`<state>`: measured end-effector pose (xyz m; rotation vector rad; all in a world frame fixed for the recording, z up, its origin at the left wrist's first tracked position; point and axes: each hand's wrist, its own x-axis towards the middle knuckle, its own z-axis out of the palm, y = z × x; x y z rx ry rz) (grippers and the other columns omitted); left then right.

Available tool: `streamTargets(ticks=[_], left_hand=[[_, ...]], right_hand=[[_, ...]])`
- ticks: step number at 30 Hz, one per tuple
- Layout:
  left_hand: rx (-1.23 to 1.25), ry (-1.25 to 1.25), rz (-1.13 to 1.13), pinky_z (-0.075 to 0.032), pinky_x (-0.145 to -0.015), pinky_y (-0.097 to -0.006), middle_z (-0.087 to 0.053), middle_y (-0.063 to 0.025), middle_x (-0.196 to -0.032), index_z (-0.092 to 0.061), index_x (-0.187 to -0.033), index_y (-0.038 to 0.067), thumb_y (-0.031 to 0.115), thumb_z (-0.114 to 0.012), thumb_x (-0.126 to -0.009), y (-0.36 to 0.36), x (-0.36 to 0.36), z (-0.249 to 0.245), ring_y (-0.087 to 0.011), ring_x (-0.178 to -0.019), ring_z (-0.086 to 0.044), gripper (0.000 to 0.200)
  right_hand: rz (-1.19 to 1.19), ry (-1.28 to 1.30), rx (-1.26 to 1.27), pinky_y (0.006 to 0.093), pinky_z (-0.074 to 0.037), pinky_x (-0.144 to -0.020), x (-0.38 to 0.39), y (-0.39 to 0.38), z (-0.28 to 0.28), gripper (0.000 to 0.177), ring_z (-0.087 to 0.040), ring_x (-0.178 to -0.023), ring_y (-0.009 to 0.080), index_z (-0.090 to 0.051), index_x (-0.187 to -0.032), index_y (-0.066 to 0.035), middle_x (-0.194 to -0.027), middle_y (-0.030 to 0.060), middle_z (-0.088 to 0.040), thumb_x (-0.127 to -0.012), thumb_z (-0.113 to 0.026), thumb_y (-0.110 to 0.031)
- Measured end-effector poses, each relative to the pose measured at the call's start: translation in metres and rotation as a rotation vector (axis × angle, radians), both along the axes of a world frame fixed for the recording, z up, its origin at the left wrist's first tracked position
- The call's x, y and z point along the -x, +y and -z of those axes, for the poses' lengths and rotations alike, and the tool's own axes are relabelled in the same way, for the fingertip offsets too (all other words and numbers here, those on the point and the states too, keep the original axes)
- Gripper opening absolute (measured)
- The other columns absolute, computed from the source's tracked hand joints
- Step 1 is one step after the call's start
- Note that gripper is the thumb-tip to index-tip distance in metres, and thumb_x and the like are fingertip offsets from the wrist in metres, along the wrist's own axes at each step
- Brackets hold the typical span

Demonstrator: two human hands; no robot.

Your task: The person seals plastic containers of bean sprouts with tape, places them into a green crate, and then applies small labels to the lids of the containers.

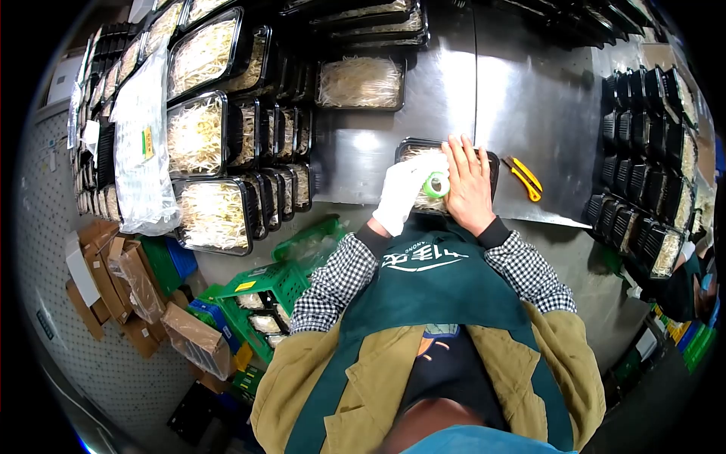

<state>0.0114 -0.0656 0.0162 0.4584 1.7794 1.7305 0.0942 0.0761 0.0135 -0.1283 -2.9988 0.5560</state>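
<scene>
A black tray of bean sprouts [414, 153] lies at the near edge of the metal table, below both hands. My left hand [409, 191], in a white glove, is closed around a small green roll [436, 185] with a hole in its middle, which looks like tape. The roll is over the tray. My right hand [468, 181], bare, lies flat with its fingers stretched out on the tray's right part and hides much of it. To the right of that hand, a yellow utility knife [524, 179] rests on the table.
Stacked trays of sprouts [204, 136] stand on the left, a clear plastic bag [144, 144] hanging over some. More stacks [643, 166] line the right side. Another sprout tray [361, 82] lies farther back. A green crate [283, 291] and cardboard boxes [193, 340] are below left.
</scene>
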Motion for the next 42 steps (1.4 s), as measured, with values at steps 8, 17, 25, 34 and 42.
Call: streamTargets(ticks=[8,17,25,34,42], left_hand=[[0.241,-0.044,-0.113,-0.048,-0.090,-0.0271,-0.061,-0.0118,-0.123,-0.069,-0.109,0.005,0.009,-0.053,-0.091,-0.052,0.021,-0.017,-0.0180,-0.105,-0.062,0.024],[0.373,0.369,0.302,-0.046,-0.066,-0.0243,-0.055,-0.0045,-0.078,-0.070,-0.100,0.007,0.003,-0.059,-0.084,-0.115,0.025,-0.029,-0.0131,-0.072,-0.056,0.020],[0.144,-0.355,-0.091,-0.044,-0.084,-0.0275,-0.063,-0.0042,-0.099,-0.072,-0.092,-0.003,0.005,-0.060,-0.087,-0.178,-0.006,0.000,-0.0114,-0.087,-0.057,0.015],[0.108,-0.338,-0.080,-0.043,-0.093,-0.0313,-0.061,-0.0151,-0.119,-0.071,-0.087,-0.007,0.006,-0.059,-0.082,-0.187,0.001,-0.021,-0.0231,-0.106,-0.059,0.019],[0.174,-0.196,0.036,-0.038,-0.064,-0.0231,-0.051,-0.0010,-0.075,-0.073,-0.088,-0.003,0.008,-0.059,-0.087,-0.193,0.011,0.006,-0.0096,-0.070,-0.047,0.018]], right_hand=[[0.571,0.002,0.531,0.0358,-0.044,-0.092,-0.032,0.050,-0.013,0.047,-0.053,-0.110,0.0289,-0.047,-0.128,0.005,-0.124,0.0183,-0.051,-0.087,-0.064,-0.013],[0.561,-0.191,1.264,0.0188,-0.043,-0.074,-0.060,-0.009,-0.017,0.044,-0.049,-0.083,0.0043,-0.046,-0.134,0.004,-0.090,-0.0021,-0.054,-0.092,-0.058,-0.004],[0.240,-0.242,1.106,0.0229,-0.050,-0.066,-0.056,0.014,0.004,0.028,-0.059,-0.076,0.0102,-0.058,-0.118,0.002,-0.090,0.0070,-0.063,-0.091,-0.058,-0.004],[0.578,-0.148,0.853,0.0298,-0.047,-0.065,-0.046,0.064,0.072,0.039,-0.054,-0.065,0.0149,-0.053,-0.123,0.000,-0.077,0.0057,-0.056,-0.090,-0.062,-0.020],[0.598,-0.025,0.681,0.0310,-0.048,-0.065,0.015,0.129,0.075,0.034,-0.056,-0.069,0.0160,-0.059,-0.118,0.000,-0.076,0.0076,-0.059,-0.090,-0.061,-0.020]])
